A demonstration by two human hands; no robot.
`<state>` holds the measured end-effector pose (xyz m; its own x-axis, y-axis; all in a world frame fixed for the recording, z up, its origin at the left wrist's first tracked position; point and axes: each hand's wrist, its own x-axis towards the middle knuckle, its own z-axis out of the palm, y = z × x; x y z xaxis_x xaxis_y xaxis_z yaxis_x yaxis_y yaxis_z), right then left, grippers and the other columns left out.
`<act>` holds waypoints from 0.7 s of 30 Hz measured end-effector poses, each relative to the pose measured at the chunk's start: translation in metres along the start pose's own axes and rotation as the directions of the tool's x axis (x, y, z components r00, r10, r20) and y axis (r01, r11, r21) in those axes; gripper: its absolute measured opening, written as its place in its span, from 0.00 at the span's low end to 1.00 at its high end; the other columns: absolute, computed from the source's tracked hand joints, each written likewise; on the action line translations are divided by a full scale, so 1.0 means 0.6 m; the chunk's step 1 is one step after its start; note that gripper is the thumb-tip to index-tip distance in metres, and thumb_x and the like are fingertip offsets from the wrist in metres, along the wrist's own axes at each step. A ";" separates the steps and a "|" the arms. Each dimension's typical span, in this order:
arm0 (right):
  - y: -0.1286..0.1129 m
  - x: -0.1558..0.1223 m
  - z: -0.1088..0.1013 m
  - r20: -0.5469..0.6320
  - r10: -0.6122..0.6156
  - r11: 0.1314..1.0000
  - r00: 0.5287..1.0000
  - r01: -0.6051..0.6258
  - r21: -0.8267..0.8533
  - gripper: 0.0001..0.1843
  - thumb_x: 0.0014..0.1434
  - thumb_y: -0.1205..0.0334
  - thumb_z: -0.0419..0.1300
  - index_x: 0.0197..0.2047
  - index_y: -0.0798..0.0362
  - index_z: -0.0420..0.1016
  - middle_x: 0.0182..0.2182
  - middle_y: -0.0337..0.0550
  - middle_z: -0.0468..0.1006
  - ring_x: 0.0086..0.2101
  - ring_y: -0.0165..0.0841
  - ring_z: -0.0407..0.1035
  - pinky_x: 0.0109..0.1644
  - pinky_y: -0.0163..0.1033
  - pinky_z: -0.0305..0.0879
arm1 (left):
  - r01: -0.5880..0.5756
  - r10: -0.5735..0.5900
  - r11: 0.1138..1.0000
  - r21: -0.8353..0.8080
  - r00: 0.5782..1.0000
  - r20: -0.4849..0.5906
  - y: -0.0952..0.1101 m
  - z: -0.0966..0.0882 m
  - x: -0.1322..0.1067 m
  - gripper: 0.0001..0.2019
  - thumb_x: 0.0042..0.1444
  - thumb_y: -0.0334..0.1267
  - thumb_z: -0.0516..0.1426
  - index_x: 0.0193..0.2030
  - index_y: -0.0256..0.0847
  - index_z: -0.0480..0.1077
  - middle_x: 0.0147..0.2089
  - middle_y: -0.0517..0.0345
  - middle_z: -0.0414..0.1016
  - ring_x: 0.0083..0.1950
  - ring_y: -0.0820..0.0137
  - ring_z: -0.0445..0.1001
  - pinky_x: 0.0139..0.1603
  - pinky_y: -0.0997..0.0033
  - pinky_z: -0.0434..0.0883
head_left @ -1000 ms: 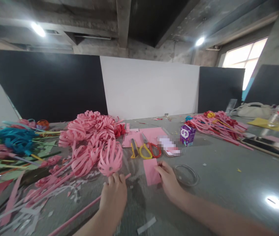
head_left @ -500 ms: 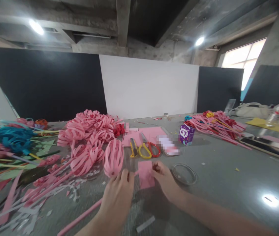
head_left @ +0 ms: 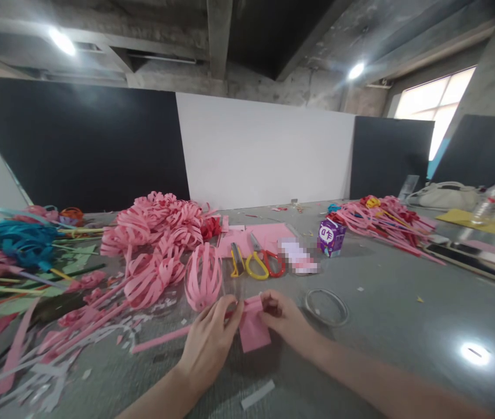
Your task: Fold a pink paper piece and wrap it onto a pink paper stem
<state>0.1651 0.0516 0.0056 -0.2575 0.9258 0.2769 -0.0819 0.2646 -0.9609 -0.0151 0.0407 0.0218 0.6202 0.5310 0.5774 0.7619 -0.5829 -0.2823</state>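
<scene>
1. Grey table [head_left: 404, 326] runs wide under a bare concrete ceiling; black and white boards stand behind it.
2. Since a second ago the pink paper flower [head_left: 204, 277] has swung upright and the pink paper slip [head_left: 253, 331] has come off the table; both hands now meet at the stem.
3. Left hand [head_left: 212, 340] pinches the stem just under the flower; right hand [head_left: 285, 319] is closed on the slip, pressing it against the stem.
4. Scissors [head_left: 262, 261] and a clear ring [head_left: 326, 306] lie near; open table to the right, a flower heap [head_left: 155, 233] crowding the left.

grey table [head_left: 404, 326], paper flowers [head_left: 160, 233], scissors [head_left: 261, 262]
</scene>
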 end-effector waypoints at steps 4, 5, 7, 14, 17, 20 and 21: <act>-0.005 -0.001 -0.001 -0.033 0.018 1.000 0.999 -0.017 0.025 0.05 0.45 0.71 0.56 0.29 0.54 0.67 0.27 0.37 0.71 0.30 0.30 0.65 0.34 0.34 0.59 | 0.055 -0.053 0.996 -0.069 0.998 0.031 0.000 0.008 -0.004 0.19 0.54 0.23 0.44 0.51 0.38 0.59 0.43 0.51 0.67 0.41 0.68 0.69 0.39 0.69 0.68; -0.005 -0.001 -0.001 -0.033 0.025 0.999 0.999 -0.024 0.031 0.05 0.45 0.71 0.57 0.28 0.53 0.66 0.26 0.37 0.71 0.29 0.30 0.65 0.33 0.34 0.59 | 0.063 -0.060 0.994 -0.091 0.998 0.034 -0.001 0.011 -0.006 0.18 0.55 0.24 0.44 0.52 0.38 0.58 0.41 0.52 0.67 0.39 0.69 0.70 0.37 0.71 0.68; -0.006 -0.001 -0.001 -0.015 0.035 0.998 0.999 -0.034 0.051 0.06 0.44 0.72 0.56 0.29 0.53 0.66 0.26 0.36 0.70 0.29 0.30 0.65 0.33 0.34 0.59 | 0.058 -0.053 0.989 -0.139 0.998 0.038 -0.002 0.016 -0.008 0.17 0.56 0.26 0.44 0.53 0.38 0.57 0.36 0.55 0.67 0.35 0.71 0.70 0.33 0.72 0.69; -0.015 -0.002 0.000 0.089 0.038 0.992 0.995 -0.048 0.116 0.10 0.45 0.71 0.56 0.33 0.52 0.70 0.29 0.37 0.72 0.32 0.31 0.66 0.37 0.34 0.59 | 0.004 -0.004 0.973 -0.232 1.000 -0.001 -0.002 0.010 -0.005 0.11 0.57 0.28 0.45 0.45 0.38 0.63 0.35 0.55 0.67 0.34 0.71 0.69 0.33 0.72 0.69; -0.015 -0.002 0.000 0.092 0.037 0.991 0.995 -0.048 0.126 0.07 0.46 0.68 0.58 0.33 0.52 0.70 0.29 0.37 0.72 0.32 0.30 0.66 0.37 0.34 0.58 | 0.013 -0.011 0.972 -0.235 1.000 0.013 -0.001 0.007 -0.003 0.11 0.57 0.28 0.46 0.44 0.39 0.64 0.35 0.56 0.67 0.34 0.71 0.69 0.32 0.71 0.69; -0.011 -0.002 0.000 0.068 0.045 0.993 0.997 -0.052 0.107 0.05 0.50 0.63 0.57 0.32 0.52 0.70 0.29 0.37 0.72 0.31 0.30 0.65 0.36 0.33 0.58 | 0.017 -0.010 0.971 -0.240 0.999 0.031 -0.001 0.006 -0.001 0.10 0.57 0.28 0.46 0.43 0.39 0.64 0.35 0.56 0.68 0.35 0.71 0.69 0.33 0.72 0.68; -0.010 -0.002 0.000 0.057 0.046 0.994 0.997 -0.051 0.097 0.05 0.50 0.62 0.57 0.32 0.52 0.70 0.28 0.37 0.72 0.31 0.30 0.65 0.35 0.33 0.58 | 0.015 -0.010 0.971 -0.238 1.000 0.021 -0.001 0.006 0.000 0.11 0.57 0.28 0.46 0.44 0.40 0.64 0.36 0.56 0.68 0.36 0.71 0.69 0.33 0.72 0.68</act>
<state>0.1656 0.0491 0.0108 -0.3152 0.9201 0.2327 -0.1619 0.1895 -0.9685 -0.0148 0.0432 0.0192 0.6164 0.5493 0.5642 0.7046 -0.7047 -0.0836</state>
